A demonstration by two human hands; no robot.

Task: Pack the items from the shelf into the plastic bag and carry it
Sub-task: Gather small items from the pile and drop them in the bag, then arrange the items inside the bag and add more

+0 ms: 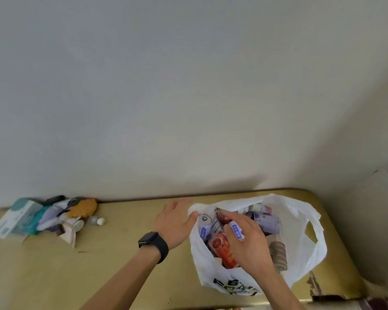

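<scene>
Several items (54, 218) lie unpacked on the shelf (121, 253), well left of the plastic bag (298, 211), which stands open and part filled. Step in hand, by judgement: lowering a purple-labelled tube (236, 230) into the bag. Advise seating it in the gap beside the red packet (223, 247), with the mouth held spread. Right hand (249, 245): grip clenched round the tube, inside the bag's mouth. Left hand (177, 220): grip released, fingers nearly straight, touching the bag's left rim.
</scene>
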